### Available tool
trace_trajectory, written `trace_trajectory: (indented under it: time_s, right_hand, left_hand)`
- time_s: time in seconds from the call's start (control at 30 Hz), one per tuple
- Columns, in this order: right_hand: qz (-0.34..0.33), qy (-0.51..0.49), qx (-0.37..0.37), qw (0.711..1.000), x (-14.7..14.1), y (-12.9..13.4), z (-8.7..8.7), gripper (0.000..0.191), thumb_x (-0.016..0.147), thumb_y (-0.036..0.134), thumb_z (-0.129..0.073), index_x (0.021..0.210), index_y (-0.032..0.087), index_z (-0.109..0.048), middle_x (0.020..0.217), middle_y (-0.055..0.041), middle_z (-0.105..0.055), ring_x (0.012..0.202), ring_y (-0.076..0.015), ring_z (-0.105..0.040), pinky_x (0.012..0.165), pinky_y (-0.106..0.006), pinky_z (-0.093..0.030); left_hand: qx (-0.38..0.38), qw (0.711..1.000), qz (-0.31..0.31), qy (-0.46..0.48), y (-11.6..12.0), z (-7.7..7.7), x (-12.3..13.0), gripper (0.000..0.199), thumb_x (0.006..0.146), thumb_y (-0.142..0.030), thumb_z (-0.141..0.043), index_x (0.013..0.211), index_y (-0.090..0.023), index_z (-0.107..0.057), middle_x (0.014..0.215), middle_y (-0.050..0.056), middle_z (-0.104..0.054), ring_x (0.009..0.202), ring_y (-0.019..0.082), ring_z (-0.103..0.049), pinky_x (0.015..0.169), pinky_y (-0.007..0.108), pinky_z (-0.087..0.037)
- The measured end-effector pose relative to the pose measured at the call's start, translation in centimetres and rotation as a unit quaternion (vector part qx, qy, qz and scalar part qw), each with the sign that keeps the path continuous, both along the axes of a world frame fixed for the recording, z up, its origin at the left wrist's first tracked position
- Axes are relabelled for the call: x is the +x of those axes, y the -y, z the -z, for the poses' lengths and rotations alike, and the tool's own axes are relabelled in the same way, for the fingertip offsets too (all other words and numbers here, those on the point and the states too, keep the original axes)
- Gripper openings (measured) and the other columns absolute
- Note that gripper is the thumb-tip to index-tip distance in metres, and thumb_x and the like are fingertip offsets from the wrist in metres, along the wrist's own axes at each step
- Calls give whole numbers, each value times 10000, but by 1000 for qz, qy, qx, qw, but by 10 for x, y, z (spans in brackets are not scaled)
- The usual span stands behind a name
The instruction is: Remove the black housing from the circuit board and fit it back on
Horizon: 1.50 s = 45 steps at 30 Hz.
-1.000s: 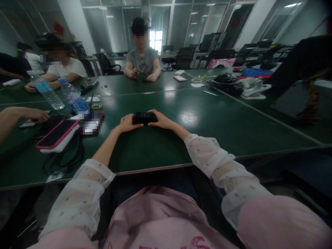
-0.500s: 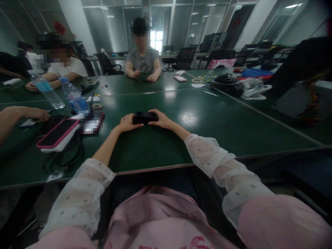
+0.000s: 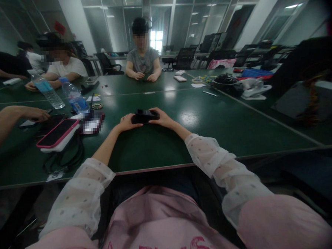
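Note:
A small black box-shaped object (image 3: 145, 117) is held low at the green table (image 3: 153, 149), in the middle of the head view. My left hand (image 3: 127, 122) grips its left end, thumb along the near side. Around the right end my right hand (image 3: 161, 118) is closed in the same way. Its exact kind is too dark to make out, and the fingers behind it are partly hidden. Whether it touches the tabletop I cannot tell.
To the left lie a pink-rimmed phone (image 3: 59, 133) on a white case, black cords (image 3: 70, 159) and two tilted plastic bottles (image 3: 49, 91). Another person's hand (image 3: 40, 114) rests nearby. Across the table sits a person (image 3: 142, 60). Cables (image 3: 225, 82) lie at the right.
The black object has tilted slightly between my hands, so its top face shows differently. The hands of the person opposite have moved a little lower.

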State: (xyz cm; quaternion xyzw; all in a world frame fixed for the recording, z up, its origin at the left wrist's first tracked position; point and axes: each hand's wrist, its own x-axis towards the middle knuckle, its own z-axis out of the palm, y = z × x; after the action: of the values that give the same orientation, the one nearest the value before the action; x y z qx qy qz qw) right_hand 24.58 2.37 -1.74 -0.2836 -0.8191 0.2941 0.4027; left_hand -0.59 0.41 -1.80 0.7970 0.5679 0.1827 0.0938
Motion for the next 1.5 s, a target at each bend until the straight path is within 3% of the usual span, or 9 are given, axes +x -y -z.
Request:
trace_trajectory:
  time_s: [0.2,0.33,0.5,0.63,0.77,1.1,1.27,1.5]
  right_hand:
    - [18,-42,-40,998,2,0,-6,670,638,453,-774,1196,218,-489,1125,-75,-589,1052,-269,-569,950,-459,-438]
    - [52,-88,-52,993,4,-5,-10,680,628,469,-777,1185,224,-474,1149,-82,-585,1071,-267,-568,945,-435,-454]
    - [232,-89,2,969,17,-19,-11,645,686,438,-724,1199,195,-417,1128,-108,-576,1053,-277,-566,952,-466,-441]
    - [397,-7,70,915,33,-27,-10,585,717,330,-691,1200,149,-413,1191,-159,-525,1151,-320,-487,997,-501,-392]
    - [480,61,80,872,43,-27,-7,544,748,287,-647,1199,96,-409,1191,-186,-510,1169,-331,-459,1000,-490,-380]
    - [511,203,-3,835,45,-19,7,600,754,306,-669,1214,49,-384,1213,-246,-488,1185,-373,-435,961,-516,-361]
    - [526,196,4,828,42,-19,6,795,725,415,-711,1305,65,-296,1256,-251,-445,1212,-383,-396,959,-530,-343]
    - [519,132,38,843,41,-19,3,734,741,435,-685,1286,104,-321,1259,-243,-424,1207,-388,-382,949,-592,-334]
  left_hand:
    - [9,1000,19,-12,-2,0,-1,631,726,-683,-582,1178,-244,-550,1226,68,-575,1176,316,-498,1002,458,-346]
    - [8,999,29,-21,-2,-1,-1,653,743,-671,-574,1237,-248,-518,1263,77,-553,1198,332,-475,1000,480,-339]
    - [10,999,27,-25,0,-3,-1,715,737,-698,-559,1275,-231,-492,1288,89,-537,1219,338,-454,1011,489,-329]
    - [6,999,25,-30,-1,-3,0,733,729,-717,-549,1276,-232,-487,1292,89,-535,1212,324,-464,1009,472,-339]
    - [9,999,30,-29,-1,-2,-1,740,726,-724,-540,1275,-230,-487,1287,87,-538,1205,320,-469,1005,466,-346]
    - [9,999,26,-26,-3,-1,-1,740,709,-747,-535,1248,-241,-503,1250,80,-556,1184,319,-484,987,468,-363]
    - [3,999,30,-25,-2,-2,-2,746,712,-754,-521,1253,-242,-495,1268,80,-543,1199,321,-471,992,461,-361]
    - [-3,999,33,-24,2,-5,-1,745,722,-746,-514,1275,-248,-479,1280,81,-535,1210,338,-457,1016,486,-329]
